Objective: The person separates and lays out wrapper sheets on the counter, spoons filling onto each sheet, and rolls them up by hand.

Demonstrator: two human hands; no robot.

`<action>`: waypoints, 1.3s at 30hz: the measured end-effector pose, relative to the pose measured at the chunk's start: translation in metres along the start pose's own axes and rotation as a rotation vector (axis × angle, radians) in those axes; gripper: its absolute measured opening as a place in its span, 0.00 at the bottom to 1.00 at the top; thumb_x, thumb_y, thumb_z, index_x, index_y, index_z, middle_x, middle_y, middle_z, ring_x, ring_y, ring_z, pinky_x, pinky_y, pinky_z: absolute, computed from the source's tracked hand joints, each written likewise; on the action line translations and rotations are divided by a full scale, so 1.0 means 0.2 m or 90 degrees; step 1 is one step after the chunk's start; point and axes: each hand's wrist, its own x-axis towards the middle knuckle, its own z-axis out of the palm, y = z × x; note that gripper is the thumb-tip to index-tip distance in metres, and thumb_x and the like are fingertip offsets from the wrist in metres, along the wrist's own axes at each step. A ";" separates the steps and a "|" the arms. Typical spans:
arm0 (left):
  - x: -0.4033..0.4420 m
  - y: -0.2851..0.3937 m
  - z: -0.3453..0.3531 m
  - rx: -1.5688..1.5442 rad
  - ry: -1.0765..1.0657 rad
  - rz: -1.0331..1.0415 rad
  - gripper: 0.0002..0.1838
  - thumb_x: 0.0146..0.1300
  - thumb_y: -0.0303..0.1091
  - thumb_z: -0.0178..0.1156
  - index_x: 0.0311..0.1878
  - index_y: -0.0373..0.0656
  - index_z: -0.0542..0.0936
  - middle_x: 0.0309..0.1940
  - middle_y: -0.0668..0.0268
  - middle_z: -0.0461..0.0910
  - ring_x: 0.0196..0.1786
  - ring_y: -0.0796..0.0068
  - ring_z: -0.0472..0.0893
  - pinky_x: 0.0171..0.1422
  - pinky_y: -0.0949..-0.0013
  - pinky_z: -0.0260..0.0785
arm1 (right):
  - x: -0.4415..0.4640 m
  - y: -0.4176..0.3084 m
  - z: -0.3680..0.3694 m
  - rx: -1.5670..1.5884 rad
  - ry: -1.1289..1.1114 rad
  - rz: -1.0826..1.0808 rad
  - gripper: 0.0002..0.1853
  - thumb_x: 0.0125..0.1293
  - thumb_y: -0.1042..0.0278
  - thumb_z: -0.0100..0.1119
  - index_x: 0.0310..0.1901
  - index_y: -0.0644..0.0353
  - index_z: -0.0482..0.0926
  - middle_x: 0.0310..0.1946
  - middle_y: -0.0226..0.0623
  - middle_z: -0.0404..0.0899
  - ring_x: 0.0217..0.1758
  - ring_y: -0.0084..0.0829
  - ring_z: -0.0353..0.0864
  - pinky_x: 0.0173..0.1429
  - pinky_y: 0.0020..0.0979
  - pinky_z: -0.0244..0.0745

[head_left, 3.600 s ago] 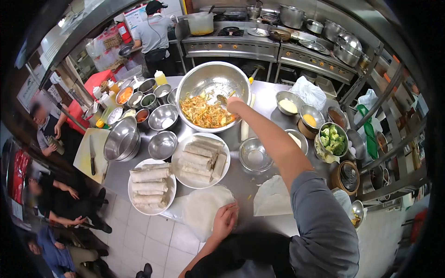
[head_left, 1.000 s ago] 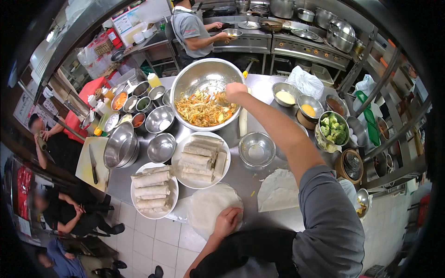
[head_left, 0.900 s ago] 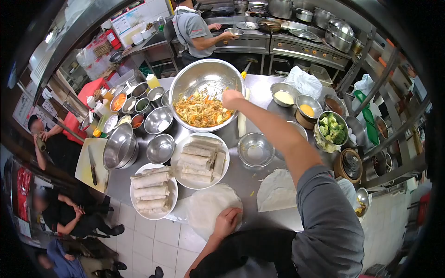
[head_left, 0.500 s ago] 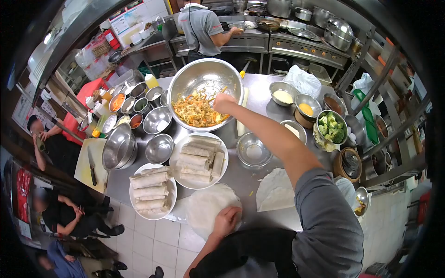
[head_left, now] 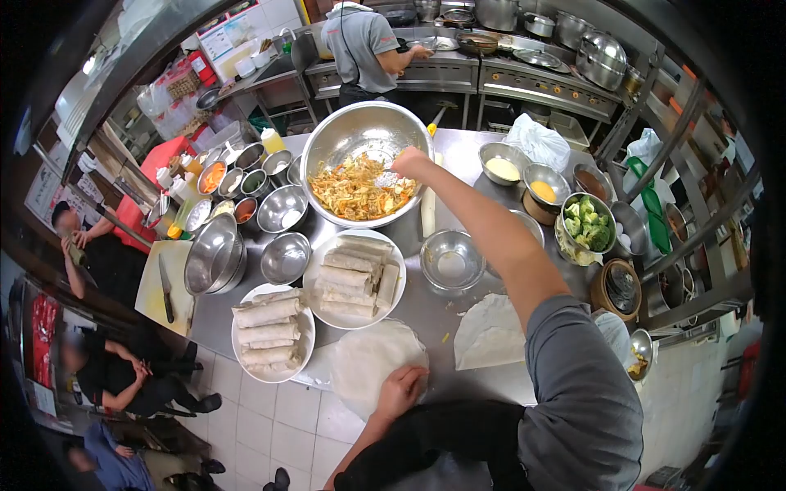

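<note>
My right hand [head_left: 413, 162] is inside the right rim of a big steel mixing bowl [head_left: 315, 135], its fingers curled at the edge of a shredded vegetable filling [head_left: 360, 186]. Anything in those fingers is hidden from view. Near the table's front edge, my left hand [head_left: 400, 389] rests on the right side of a round, thin wrapper sheet [head_left: 368, 360], fingers lying over it. Another wrapper sheet [head_left: 490, 335], folded or stacked, lies to the right. Uncooked spring rolls [head_left: 348, 278] are piled on a white plate [head_left: 332, 317], and more rolls [head_left: 268, 331] fill a second plate [head_left: 304, 352].
Steel bowls [head_left: 286, 258] stand around the plates. A knife [head_left: 166, 290] lies on a cutting board [head_left: 151, 307] at left. Broccoli [head_left: 588, 225] fills a bowl at right. A co-worker [head_left: 360, 49] stands at the stove; other people sit at left.
My right hand has shifted up and right from the filling towards the bowl's rim, uncovering bare metal. My left hand stays on the wrapper. The view has shifted slightly.
</note>
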 end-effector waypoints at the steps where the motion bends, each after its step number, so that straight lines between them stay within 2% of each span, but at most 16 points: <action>1: 0.00 0.00 0.00 -0.002 0.003 0.003 0.15 0.55 0.18 0.61 0.46 0.42 0.83 0.45 0.61 0.83 0.46 0.55 0.83 0.51 0.59 0.77 | -0.02 -0.02 0.01 -0.151 0.092 -0.032 0.15 0.64 0.72 0.53 0.47 0.61 0.87 0.38 0.41 0.89 0.33 0.37 0.88 0.34 0.38 0.82; 4: 0.00 0.00 0.01 0.004 0.002 0.010 0.16 0.55 0.18 0.61 0.46 0.43 0.83 0.44 0.61 0.83 0.46 0.54 0.83 0.52 0.58 0.77 | -0.09 -0.04 0.08 -0.181 0.155 -0.023 0.15 0.63 0.67 0.56 0.45 0.61 0.87 0.47 0.48 0.87 0.51 0.46 0.88 0.53 0.43 0.84; 5: 0.00 0.00 0.01 -0.002 0.002 -0.001 0.16 0.55 0.18 0.60 0.46 0.43 0.83 0.45 0.61 0.83 0.46 0.54 0.83 0.52 0.58 0.77 | -0.07 -0.01 0.14 -0.222 0.168 -0.068 0.14 0.62 0.65 0.58 0.43 0.62 0.88 0.47 0.49 0.87 0.50 0.45 0.88 0.53 0.43 0.84; 8: -0.01 0.01 0.01 -0.012 0.003 -0.022 0.16 0.55 0.17 0.60 0.46 0.43 0.83 0.45 0.60 0.84 0.46 0.54 0.83 0.52 0.58 0.78 | -0.12 -0.06 0.23 -0.204 0.093 -0.078 0.14 0.61 0.65 0.59 0.43 0.62 0.88 0.48 0.50 0.86 0.51 0.46 0.87 0.55 0.42 0.83; 12: -0.02 -0.01 0.01 -0.011 0.016 -0.007 0.16 0.55 0.17 0.60 0.46 0.44 0.83 0.45 0.60 0.84 0.46 0.54 0.83 0.51 0.58 0.78 | -0.02 -0.04 0.31 -0.070 0.103 -0.036 0.13 0.59 0.66 0.60 0.42 0.57 0.90 0.45 0.49 0.87 0.51 0.45 0.87 0.55 0.42 0.82; 15: -0.01 -0.01 0.01 -0.008 0.028 0.001 0.16 0.55 0.18 0.60 0.46 0.44 0.83 0.45 0.60 0.84 0.46 0.53 0.83 0.51 0.57 0.78 | -0.03 -0.02 0.20 -0.079 0.055 -0.087 0.14 0.58 0.65 0.61 0.43 0.59 0.89 0.45 0.49 0.87 0.51 0.45 0.88 0.57 0.43 0.81; 21: 0.01 -0.01 0.00 -0.001 0.008 0.013 0.16 0.55 0.18 0.61 0.46 0.44 0.83 0.44 0.60 0.84 0.45 0.53 0.83 0.51 0.57 0.77 | -0.10 -0.07 0.16 -0.196 0.081 -0.193 0.13 0.57 0.65 0.61 0.40 0.57 0.89 0.43 0.47 0.88 0.48 0.45 0.88 0.55 0.44 0.82; 24: 0.04 0.01 0.00 0.010 0.006 0.032 0.16 0.55 0.18 0.61 0.46 0.43 0.83 0.44 0.60 0.84 0.45 0.53 0.83 0.50 0.57 0.78 | -0.11 -0.08 0.24 -0.135 0.069 -0.130 0.14 0.58 0.68 0.59 0.44 0.51 0.90 0.44 0.41 0.88 0.48 0.41 0.88 0.53 0.40 0.81; 27: 0.06 0.02 -0.01 0.008 0.011 0.035 0.15 0.55 0.18 0.61 0.46 0.43 0.83 0.44 0.60 0.84 0.46 0.54 0.83 0.51 0.58 0.78 | 0.03 -0.03 0.25 -0.103 -0.025 -0.092 0.12 0.61 0.71 0.57 0.42 0.60 0.88 0.39 0.41 0.88 0.29 0.36 0.86 0.33 0.38 0.79; 30: 0.06 0.02 0.00 0.010 0.011 0.031 0.15 0.55 0.18 0.61 0.46 0.42 0.83 0.44 0.60 0.84 0.46 0.54 0.83 0.51 0.58 0.78 | 0.04 0.02 0.18 0.262 -0.185 0.109 0.12 0.64 0.75 0.55 0.43 0.63 0.87 0.30 0.35 0.84 0.16 0.23 0.71 0.17 0.30 0.62; 33: 0.05 0.02 0.00 0.004 0.001 0.021 0.14 0.56 0.18 0.61 0.45 0.42 0.83 0.44 0.60 0.84 0.46 0.54 0.83 0.51 0.59 0.78 | 0.01 0.05 0.10 0.355 -0.237 0.096 0.14 0.64 0.78 0.53 0.47 0.60 0.86 0.26 0.29 0.80 0.16 0.14 0.59 0.16 0.24 0.49; 39: 0.04 0.04 0.02 -0.017 0.000 0.028 0.13 0.57 0.18 0.61 0.45 0.42 0.83 0.43 0.60 0.84 0.46 0.54 0.84 0.51 0.58 0.78 | 0.02 0.05 0.06 0.342 -0.171 0.074 0.16 0.62 0.79 0.53 0.50 0.60 0.85 0.27 0.30 0.81 0.16 0.16 0.59 0.17 0.25 0.51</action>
